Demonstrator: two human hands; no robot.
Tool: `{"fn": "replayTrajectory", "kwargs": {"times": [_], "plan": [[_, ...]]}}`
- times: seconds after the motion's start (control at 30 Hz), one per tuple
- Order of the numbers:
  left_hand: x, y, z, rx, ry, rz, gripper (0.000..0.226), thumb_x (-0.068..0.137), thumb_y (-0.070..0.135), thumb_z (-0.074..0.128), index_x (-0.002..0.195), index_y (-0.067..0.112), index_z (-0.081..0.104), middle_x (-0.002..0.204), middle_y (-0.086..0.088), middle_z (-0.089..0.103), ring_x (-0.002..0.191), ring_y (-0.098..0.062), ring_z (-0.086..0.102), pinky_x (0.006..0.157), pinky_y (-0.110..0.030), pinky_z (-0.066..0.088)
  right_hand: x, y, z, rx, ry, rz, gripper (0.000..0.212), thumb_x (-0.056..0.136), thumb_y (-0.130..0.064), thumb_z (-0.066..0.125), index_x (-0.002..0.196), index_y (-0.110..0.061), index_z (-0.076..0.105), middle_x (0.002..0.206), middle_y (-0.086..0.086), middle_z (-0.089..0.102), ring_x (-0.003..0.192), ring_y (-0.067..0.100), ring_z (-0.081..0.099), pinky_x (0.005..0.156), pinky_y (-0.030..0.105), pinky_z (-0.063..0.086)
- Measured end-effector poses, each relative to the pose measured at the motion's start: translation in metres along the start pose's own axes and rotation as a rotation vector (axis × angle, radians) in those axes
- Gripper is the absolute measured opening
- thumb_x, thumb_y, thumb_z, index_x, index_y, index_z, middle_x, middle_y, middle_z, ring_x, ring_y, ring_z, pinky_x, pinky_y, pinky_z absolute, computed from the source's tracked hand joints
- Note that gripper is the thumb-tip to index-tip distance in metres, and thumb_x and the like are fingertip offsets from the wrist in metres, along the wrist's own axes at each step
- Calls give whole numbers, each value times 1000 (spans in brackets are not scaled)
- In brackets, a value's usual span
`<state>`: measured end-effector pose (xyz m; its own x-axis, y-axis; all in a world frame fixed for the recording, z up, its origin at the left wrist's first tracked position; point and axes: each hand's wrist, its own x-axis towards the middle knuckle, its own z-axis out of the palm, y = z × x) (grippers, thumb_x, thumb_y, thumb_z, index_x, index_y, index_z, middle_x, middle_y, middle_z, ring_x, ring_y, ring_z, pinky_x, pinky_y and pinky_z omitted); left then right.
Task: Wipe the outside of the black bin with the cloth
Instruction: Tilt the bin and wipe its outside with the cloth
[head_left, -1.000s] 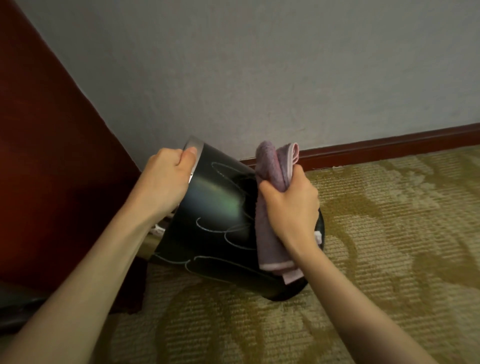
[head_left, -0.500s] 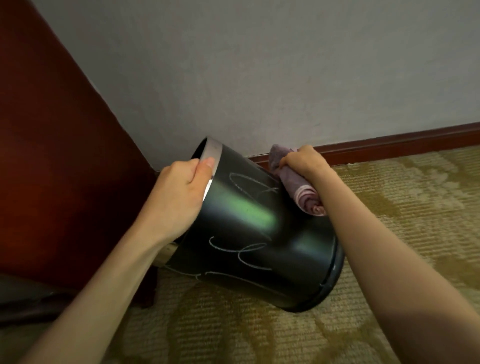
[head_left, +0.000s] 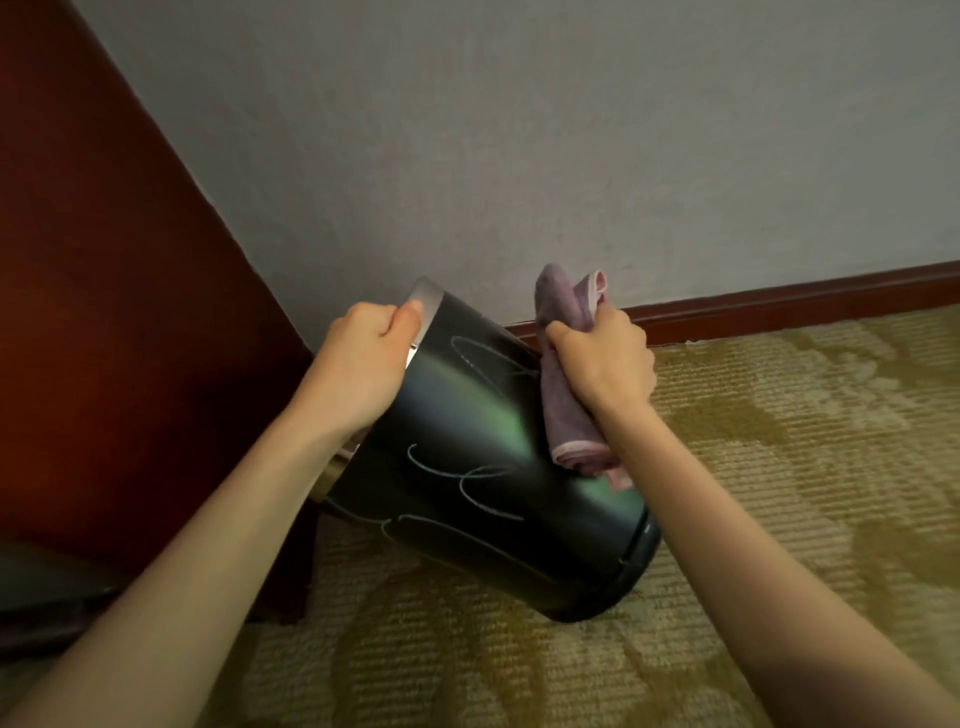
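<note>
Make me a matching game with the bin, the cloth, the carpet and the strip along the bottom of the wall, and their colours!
Things:
1. bin
2. cloth
3. carpet
4. baseboard

Colours:
A. pinkish purple
B. reddish brown
C. black
D. yellowish with a pattern

Pairs: 1-C, 2-A, 3-D, 4-B

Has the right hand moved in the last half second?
Yes: the right hand has come back from the baseboard, toward the base of the bin, dragging the cloth along.
</note>
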<state>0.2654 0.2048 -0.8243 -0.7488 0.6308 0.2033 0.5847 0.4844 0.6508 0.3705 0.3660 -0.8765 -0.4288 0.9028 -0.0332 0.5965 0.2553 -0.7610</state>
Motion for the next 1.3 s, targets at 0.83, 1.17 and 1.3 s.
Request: {"fn": "replayTrajectory", "kwargs": {"times": [0.83,1.17,1.3], "plan": [[-7,16,4,-24,-3,-4,50,97,29,39,49,15,35,51,0,38,50,-15,37,50,-33,19,-46,-17,-2,267,98,-59,29,72,-39,61,91,-17,57,86,4,63,78,28,57,67,32,38],[-27,12,1,-58,-48,91,48,98,30,37,60,2,40,56,-4,40,48,-10,35,49,-31,27,46,-20,10,78,-309,61,50,77,-34,65,115,-2,59,117,18,62,99,31,58,73,28,39],[-30,15,4,-43,-35,109,47,98,29,37,60,1,41,53,-2,40,47,-9,36,47,-25,25,59,-15,14,19,-362,76,54,78,-33,65,122,-3,57,120,17,61,106,31,58,72,27,36]]}}
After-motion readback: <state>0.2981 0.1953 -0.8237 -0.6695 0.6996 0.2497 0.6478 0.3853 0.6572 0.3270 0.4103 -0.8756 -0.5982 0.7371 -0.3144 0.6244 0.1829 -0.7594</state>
